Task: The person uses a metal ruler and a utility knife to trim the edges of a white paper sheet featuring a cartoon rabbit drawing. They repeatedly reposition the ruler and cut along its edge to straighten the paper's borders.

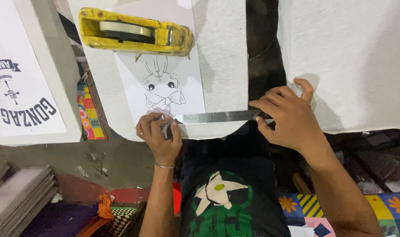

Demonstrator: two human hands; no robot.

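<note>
Both hands pressed the steel ruler [217, 117] flat: left hand [159, 134] fingers curled at one end, right hand [290, 115] spread open at the other, ruler crosswise under the drawing [162, 87].

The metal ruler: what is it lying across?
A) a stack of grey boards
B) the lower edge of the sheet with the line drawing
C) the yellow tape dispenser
B: the ruler lies along the bottom of the drawing sheet, with the left hand and right hand pressing its ends.
</note>
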